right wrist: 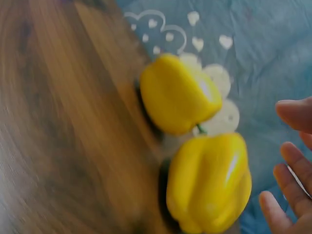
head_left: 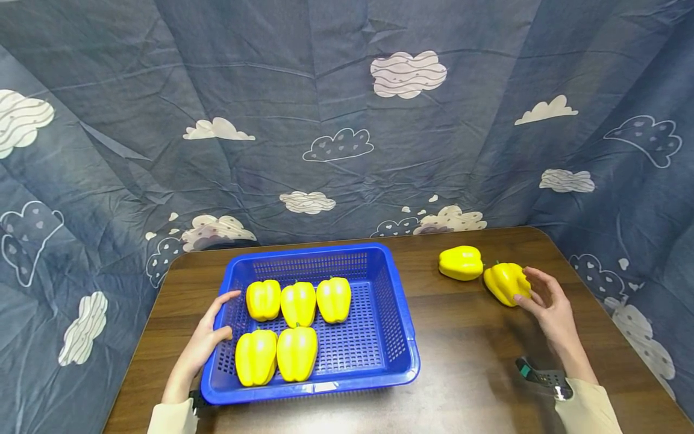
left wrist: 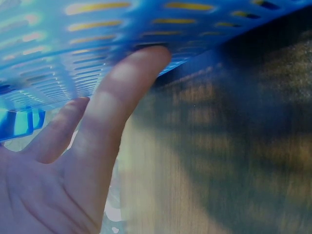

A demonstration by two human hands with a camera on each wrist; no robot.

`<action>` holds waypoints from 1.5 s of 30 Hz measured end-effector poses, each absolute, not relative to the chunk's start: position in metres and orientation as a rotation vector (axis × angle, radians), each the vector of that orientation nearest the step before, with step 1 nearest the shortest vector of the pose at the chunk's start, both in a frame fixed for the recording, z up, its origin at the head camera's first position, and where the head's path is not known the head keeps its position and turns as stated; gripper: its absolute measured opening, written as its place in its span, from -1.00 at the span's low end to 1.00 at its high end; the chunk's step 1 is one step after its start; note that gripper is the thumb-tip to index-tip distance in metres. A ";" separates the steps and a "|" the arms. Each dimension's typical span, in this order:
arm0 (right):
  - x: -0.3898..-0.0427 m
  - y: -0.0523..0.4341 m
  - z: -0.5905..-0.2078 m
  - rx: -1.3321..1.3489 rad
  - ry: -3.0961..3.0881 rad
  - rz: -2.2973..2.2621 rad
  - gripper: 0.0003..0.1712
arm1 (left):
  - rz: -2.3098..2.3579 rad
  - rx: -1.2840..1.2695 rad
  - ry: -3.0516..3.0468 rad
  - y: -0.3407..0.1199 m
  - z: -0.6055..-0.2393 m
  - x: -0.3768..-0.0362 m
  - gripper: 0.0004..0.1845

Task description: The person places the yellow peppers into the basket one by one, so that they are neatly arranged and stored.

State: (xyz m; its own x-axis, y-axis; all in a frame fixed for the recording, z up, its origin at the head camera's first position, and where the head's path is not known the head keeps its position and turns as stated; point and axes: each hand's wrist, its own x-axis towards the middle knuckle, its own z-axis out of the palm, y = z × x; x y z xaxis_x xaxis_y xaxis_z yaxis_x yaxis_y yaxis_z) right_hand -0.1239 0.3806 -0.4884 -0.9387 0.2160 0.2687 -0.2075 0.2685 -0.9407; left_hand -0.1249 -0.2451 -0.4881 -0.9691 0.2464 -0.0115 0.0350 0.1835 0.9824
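Left hand (head_left: 208,337) flat and open against the left wall of the blue perforated plastic basket (head_left: 403,337); right hand (head_left: 547,301) open, fingers at (maybe touching) the nearer yellow bell pepper (head_left: 505,282), stem up-left, right of basket.

Basket (head_left: 401,313): front right corner free, five peppers fill the rest. Bare table (head_left: 466,337) separates basket from two outside peppers (head_left: 461,263). Backdrop (head_left: 347,120) closes behind.

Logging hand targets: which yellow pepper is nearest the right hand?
The right-hand pepper of the two outside the basket, at the right hand's fingertips.
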 end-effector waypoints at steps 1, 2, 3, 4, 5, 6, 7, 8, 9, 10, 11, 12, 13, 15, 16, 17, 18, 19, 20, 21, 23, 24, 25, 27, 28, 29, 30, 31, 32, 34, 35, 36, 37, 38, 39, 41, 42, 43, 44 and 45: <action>-0.125 0.384 -0.490 -0.033 -2.236 1.672 -0.28 | 1.887 0.274 2.283 -0.245 -0.488 -0.125 -0.25; -0.127 0.388 -0.492 -0.058 -2.271 1.631 -0.27 | 1.886 0.274 2.283 -0.245 -0.488 -0.125 -0.25; -0.128 0.392 -0.494 -0.075 -2.299 1.604 -0.26 | 1.887 0.273 2.282 -0.245 -0.488 -0.125 -0.25; -0.129 0.395 -0.496 -0.092 -2.334 1.572 -0.26 | 1.887 0.272 2.281 -0.245 -0.488 -0.125 -0.25; -0.131 0.398 -0.498 -0.109 -2.362 1.550 -0.25 | 1.888 0.271 2.281 -0.245 -0.487 -0.125 -0.25; -0.132 0.401 -0.499 -0.120 -2.382 1.549 -0.24 | 1.888 0.269 2.281 -0.245 -0.487 -0.125 -0.25; -0.133 0.403 -0.501 -0.130 -2.403 1.545 -0.24 | 1.886 0.268 2.286 -0.245 -0.487 -0.125 -0.25; -0.134 0.405 -0.502 -0.142 -2.418 1.556 -0.23 | 1.884 0.270 2.290 -0.244 -0.487 -0.125 -0.25; -0.135 0.407 -0.504 -0.153 -2.431 1.567 -0.22 | 1.883 0.272 2.295 -0.244 -0.487 -0.125 -0.25; -0.136 0.408 -0.505 -0.164 -2.441 1.585 -0.21 | 1.880 0.276 2.301 -0.244 -0.487 -0.125 -0.24; -0.136 0.408 -0.506 -0.173 -2.449 1.603 -0.20 | 1.878 0.281 2.309 -0.244 -0.488 -0.125 -0.24; -0.136 0.409 -0.507 -0.183 -2.458 1.615 -0.20 | 1.877 0.287 2.314 -0.244 -0.488 -0.125 -0.24; -0.136 0.409 -0.508 -0.190 -2.465 1.623 -0.19 | 1.876 0.293 2.319 -0.244 -0.488 -0.126 -0.24; -0.135 0.408 -0.509 -0.200 -2.481 1.611 -0.19 | 1.878 0.300 2.321 -0.244 -0.487 -0.126 -0.24; -0.135 0.407 -0.509 -0.199 -2.488 1.601 -0.20 | 1.878 0.300 2.321 -0.244 -0.488 -0.126 -0.24; -0.134 0.407 -0.510 -0.194 -2.492 1.586 -0.20 | 1.878 0.296 2.320 -0.244 -0.488 -0.125 -0.24; -0.133 0.406 -0.510 -0.189 -2.498 1.573 -0.20 | 1.880 0.292 2.317 -0.244 -0.488 -0.125 -0.24; -0.132 0.405 -0.510 -0.184 -2.501 1.563 -0.21 | 1.880 0.287 2.316 -0.244 -0.488 -0.125 -0.24; -0.132 0.404 -0.511 -0.181 -2.508 1.550 -0.21 | 1.880 0.281 2.314 -0.244 -0.488 -0.125 -0.24; -0.132 0.404 -0.511 -0.179 -2.514 1.543 -0.21 | 1.878 0.276 2.313 -0.245 -0.487 -0.124 -0.24; -0.133 0.402 -0.510 -0.203 -2.544 1.530 -0.19 | 1.879 0.266 2.307 -0.245 -0.487 -0.124 -0.23; -0.133 0.402 -0.510 -0.219 -2.568 1.526 -0.18 | 1.882 0.263 2.303 -0.245 -0.487 -0.124 -0.23; -0.134 0.401 -0.510 -0.234 -2.585 1.530 -0.16 | 1.882 0.257 2.300 -0.245 -0.487 -0.124 -0.23; -0.136 0.400 -0.509 -0.266 -2.618 1.545 -0.10 | 1.883 0.253 2.295 -0.245 -0.487 -0.125 -0.23; -0.138 0.399 -0.509 -0.277 -2.627 1.564 -0.07 | 1.883 0.253 2.294 -0.245 -0.487 -0.125 -0.23; -0.139 0.399 -0.510 -0.280 -2.630 1.589 -0.05 | 1.885 0.253 2.292 -0.245 -0.487 -0.125 -0.23; -0.140 0.398 -0.510 -0.281 -2.629 1.610 -0.03 | 1.885 0.252 2.290 -0.244 -0.487 -0.125 -0.23; -0.142 0.398 -0.510 -0.282 -2.623 1.630 -0.01 | 1.886 0.253 2.289 -0.244 -0.487 -0.125 -0.23; -0.144 0.397 -0.510 -0.283 -2.623 1.639 0.01 | 1.887 0.256 2.289 -0.245 -0.487 -0.125 -0.23; -0.147 0.397 -0.511 -0.279 -2.625 1.652 0.01 | 1.888 0.259 2.289 -0.245 -0.488 -0.125 -0.24; -0.148 0.397 -0.512 -0.279 -2.627 1.654 0.01 | 1.890 0.259 2.288 -0.245 -0.488 -0.125 -0.24; -0.150 0.397 -0.512 -0.280 -2.630 1.653 0.00 | 1.891 0.261 2.288 -0.245 -0.488 -0.125 -0.24; -0.151 0.397 -0.513 -0.280 -2.634 1.650 -0.01 | 1.892 0.265 2.287 -0.245 -0.488 -0.126 -0.24; -0.152 0.397 -0.514 -0.277 -2.636 1.652 -0.02 | 1.892 0.268 2.288 -0.244 -0.488 -0.126 -0.24; -0.152 0.397 -0.514 -0.275 -2.639 1.650 -0.03 | 1.892 0.271 2.288 -0.244 -0.488 -0.126 -0.24; -0.153 0.397 -0.515 -0.281 -2.644 1.653 -0.05 | 1.895 0.273 2.282 -0.244 -0.488 -0.126 -0.24; -0.153 0.396 -0.516 -0.284 -2.648 1.650 -0.06 | 1.898 0.274 2.277 -0.244 -0.488 -0.126 -0.24; -0.153 0.396 -0.516 -0.286 -2.648 1.652 -0.07 | 1.898 0.273 2.274 -0.244 -0.488 -0.125 -0.24; -0.153 0.396 -0.516 -0.289 -2.649 1.654 -0.07 | 1.899 0.273 2.273 -0.245 -0.488 -0.125 -0.24; -0.153 0.395 -0.516 -0.296 -2.654 1.647 -0.07 | 1.901 0.275 2.273 -0.245 -0.488 -0.125 -0.24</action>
State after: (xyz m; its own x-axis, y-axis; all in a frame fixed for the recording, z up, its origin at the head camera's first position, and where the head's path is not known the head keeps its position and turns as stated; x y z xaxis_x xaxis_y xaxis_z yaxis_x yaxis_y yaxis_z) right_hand -0.1528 0.3948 -0.5155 -0.9821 0.1619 -0.0958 0.1577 0.4310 -0.8885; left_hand -0.1253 -0.2447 -0.4881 -0.9693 0.2458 -0.0091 0.0345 0.1727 0.9844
